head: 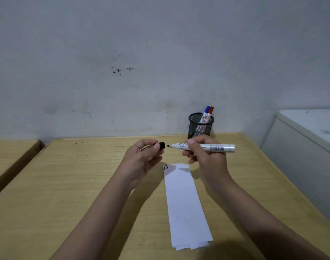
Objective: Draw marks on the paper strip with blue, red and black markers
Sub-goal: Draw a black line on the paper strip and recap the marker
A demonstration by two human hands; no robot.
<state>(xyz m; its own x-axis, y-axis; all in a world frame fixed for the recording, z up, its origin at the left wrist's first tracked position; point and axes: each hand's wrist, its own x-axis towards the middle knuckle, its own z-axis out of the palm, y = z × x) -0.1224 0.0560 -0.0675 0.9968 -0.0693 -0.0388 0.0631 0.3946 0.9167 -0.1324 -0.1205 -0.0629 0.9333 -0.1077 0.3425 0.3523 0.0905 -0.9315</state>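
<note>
A long white paper strip (184, 203) lies on the wooden table, running away from me. Short blue, red and dark marks (165, 167) sit at its far left corner. My right hand (203, 154) holds a white-bodied black marker (216, 147) level above the strip's far end, its bare tip pointing left. My left hand (143, 156) pinches the black cap (162, 145) just left of that tip, a small gap between them. A blue marker (206, 112) and a red marker (210, 112) stand capped in a black mesh cup (200, 126) against the wall.
The light wooden table (85, 175) reaches the grey wall. A second wooden table (10, 156) stands at the left across a narrow gap. A white cabinet or appliance (306, 139) stands close at the table's right edge.
</note>
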